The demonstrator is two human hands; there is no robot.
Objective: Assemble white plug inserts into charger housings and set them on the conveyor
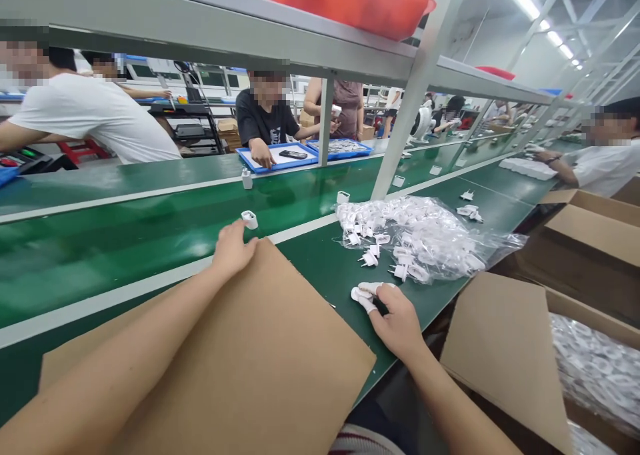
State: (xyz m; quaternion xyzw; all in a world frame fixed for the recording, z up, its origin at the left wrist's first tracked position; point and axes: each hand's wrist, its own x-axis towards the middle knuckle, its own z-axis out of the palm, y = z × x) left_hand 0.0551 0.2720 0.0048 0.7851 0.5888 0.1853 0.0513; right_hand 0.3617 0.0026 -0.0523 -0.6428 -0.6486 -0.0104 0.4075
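My left hand (233, 247) reaches over the green conveyor belt (150, 208), its fingertips at a small white plastic housing (249, 219) with an open end. Above the near green table, my right hand (393, 311) has white covers on thumb and finger, pinched round a small white piece (361, 296). Just beyond it, loose white plug pieces (369, 259) lie beside a clear plastic bag (435, 235) full of white parts. A brown cardboard sheet (260, 348) lies under my left forearm.
Open cardboard boxes (505, 341) stand at the right, one holding bagged white parts. A metal post (413, 88) rises behind the bag, carrying a shelf with a red tray (345, 1). Across the belt, a person in black reaches into a blue tray (280, 165). More white housings dot the belt.
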